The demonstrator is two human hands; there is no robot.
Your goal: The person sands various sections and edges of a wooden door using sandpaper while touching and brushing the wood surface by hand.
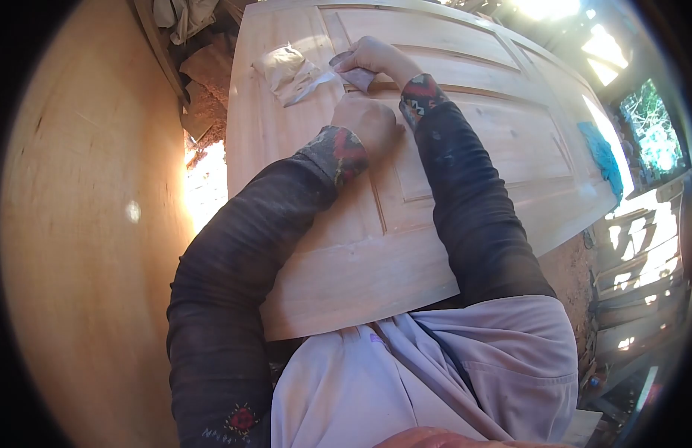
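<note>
A pale wooden panelled door (346, 276) lies flat in front of me, with raised panels and grooved mouldings. My right hand (379, 58) is closed, pinching a greyish-brown piece of sandpaper (358, 78) just above the door's upper left part. Just below it, my left hand (364, 123) rests over the moulding with its fingers curled in. Whatever it may hold is hidden under the knuckles. To the left of both hands, a crumpled whitish bag or cloth (286, 69) lies on the door.
A large smooth wooden board (92, 224) stands along the left side. A blue cloth (603, 158) hangs over the door's right edge. Light-coloured fabric (183, 16) and scraps are at the upper left. Slatted wood (637, 269) and a bright opening (652, 127) are at right.
</note>
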